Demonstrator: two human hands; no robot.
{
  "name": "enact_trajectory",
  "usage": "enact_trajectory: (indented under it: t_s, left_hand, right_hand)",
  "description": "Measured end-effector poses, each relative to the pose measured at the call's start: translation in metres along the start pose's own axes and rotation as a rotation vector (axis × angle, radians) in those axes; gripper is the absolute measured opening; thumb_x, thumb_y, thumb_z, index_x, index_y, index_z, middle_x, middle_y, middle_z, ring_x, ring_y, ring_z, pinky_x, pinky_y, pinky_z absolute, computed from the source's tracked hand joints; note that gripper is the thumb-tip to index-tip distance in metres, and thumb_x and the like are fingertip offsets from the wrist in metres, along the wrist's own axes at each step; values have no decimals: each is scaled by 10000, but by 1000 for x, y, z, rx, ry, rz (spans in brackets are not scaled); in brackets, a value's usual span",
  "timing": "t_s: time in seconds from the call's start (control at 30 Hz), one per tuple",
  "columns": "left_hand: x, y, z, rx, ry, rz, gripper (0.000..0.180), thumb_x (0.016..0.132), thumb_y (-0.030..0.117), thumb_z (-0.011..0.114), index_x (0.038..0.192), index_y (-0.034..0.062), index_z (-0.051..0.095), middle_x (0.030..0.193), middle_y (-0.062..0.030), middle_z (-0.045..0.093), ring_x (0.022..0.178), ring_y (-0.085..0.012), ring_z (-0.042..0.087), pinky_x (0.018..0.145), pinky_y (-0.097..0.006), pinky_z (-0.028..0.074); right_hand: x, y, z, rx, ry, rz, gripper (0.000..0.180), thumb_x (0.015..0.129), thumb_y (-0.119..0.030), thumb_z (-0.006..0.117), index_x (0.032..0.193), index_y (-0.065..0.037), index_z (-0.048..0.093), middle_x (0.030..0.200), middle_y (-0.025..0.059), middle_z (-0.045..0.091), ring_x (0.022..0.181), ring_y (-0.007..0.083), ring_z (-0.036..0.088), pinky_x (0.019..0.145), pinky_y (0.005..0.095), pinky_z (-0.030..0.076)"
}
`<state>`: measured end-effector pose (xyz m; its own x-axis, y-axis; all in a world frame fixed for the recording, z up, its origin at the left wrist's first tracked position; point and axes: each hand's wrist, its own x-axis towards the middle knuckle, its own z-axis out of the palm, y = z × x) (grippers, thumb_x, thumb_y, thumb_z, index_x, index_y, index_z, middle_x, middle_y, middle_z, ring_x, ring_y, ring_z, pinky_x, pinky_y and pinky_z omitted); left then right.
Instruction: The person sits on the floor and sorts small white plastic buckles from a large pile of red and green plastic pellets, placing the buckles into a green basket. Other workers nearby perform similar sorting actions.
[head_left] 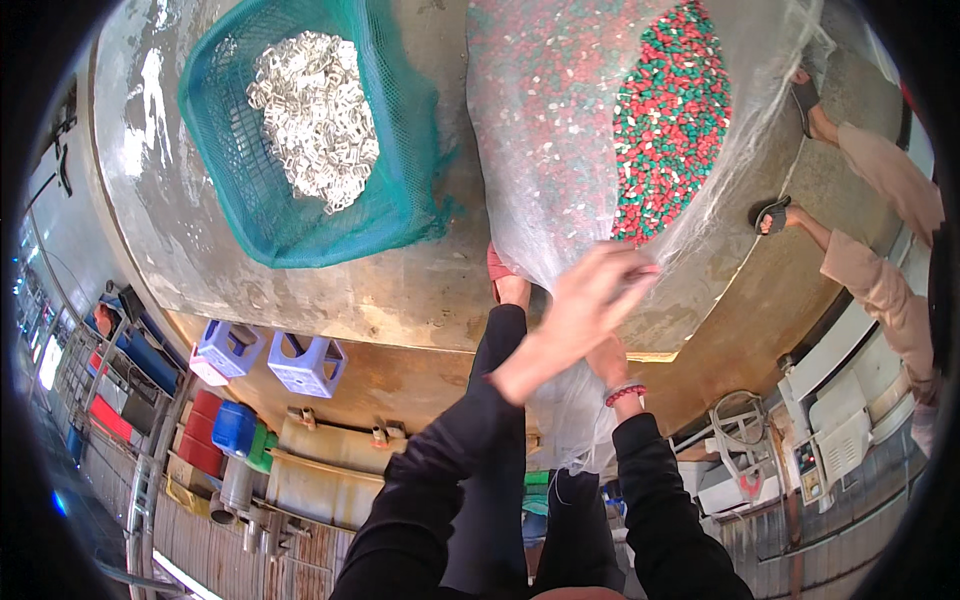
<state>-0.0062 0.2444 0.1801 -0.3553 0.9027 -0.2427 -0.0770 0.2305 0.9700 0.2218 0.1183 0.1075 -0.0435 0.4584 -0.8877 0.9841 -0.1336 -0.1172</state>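
A translucent mesh bag [545, 130] lies ahead of me, holding many small red, green and white pieces [672, 130]; they show uncovered on its right side. Its netting narrows toward my hands, and a loose tail of it hangs below them. My left hand [585, 305] crosses over the right, blurred, with the fingers curled together; what they hold, if anything, cannot be made out. Beneath it, my right hand [607, 360], wearing a red bead bracelet, closes on the gathered netting, though most of its fingers are hidden. My bare feet rest beside the bag.
To the left stands a teal plastic basket [225, 190] lined with green netting, with many small whitish metal-looking pieces [325, 115] inside. Two lavender stools [305, 365] stand lower left, near a blue container [234, 428]. A sandalled person's feet [775, 215] are at the right.
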Motion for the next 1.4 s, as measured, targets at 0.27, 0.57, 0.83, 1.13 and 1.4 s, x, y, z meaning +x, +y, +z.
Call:
enact_trajectory:
  t_s: [0.27, 0.57, 0.83, 1.13, 1.4]
  left_hand:
    - [-22, -55, 56, 984, 59, -121, 682, 795, 20, 606, 1415, 182, 372, 1396, -227, 305, 1327, -439, 264, 1007, -710, 179]
    - [45, -149, 133, 928, -255, 140, 236, 810, -24, 571, 1044, -27, 598, 1068, -204, 581, 1011, -370, 579, 840, -418, 500]
    - [32, -222, 112, 1080, -665, 307, 154, 762, 65, 658, 914, 42, 650, 1023, -118, 591, 981, -320, 590, 805, -410, 507]
    - [-24, -159, 12, 892, -203, -235, 237, 808, 191, 718, 985, 34, 705, 835, -150, 679, 759, -252, 661, 698, -362, 511]
    - [25, -13, -15, 98, 296, -56, 191, 947, 112, 586, 1083, -16, 626, 773, -26, 623, 590, -89, 560, 548, -235, 475]
  right_hand:
    - [-21, 9, -20, 115, -135, -109, 216, 746, -177, 632, 786, 31, 676, 822, 261, 658, 812, 435, 637, 750, 453, 509]
    - [-60, -7, 7, -69, -5, -428, 223, 772, -184, 621, 740, 36, 641, 725, 264, 621, 684, 414, 627, 622, 465, 506]
    - [-64, 5, 17, 658, 93, -160, 261, 743, -220, 622, 758, 41, 629, 708, 250, 632, 727, 431, 629, 651, 457, 513]
    - [-57, 3, 4, 431, -26, -159, 288, 761, -229, 572, 705, 47, 631, 752, 284, 628, 752, 431, 631, 694, 493, 510]
    - [-51, 15, -15, 372, -42, -155, 339, 749, -227, 557, 621, 85, 589, 662, 298, 584, 697, 434, 617, 686, 494, 487]
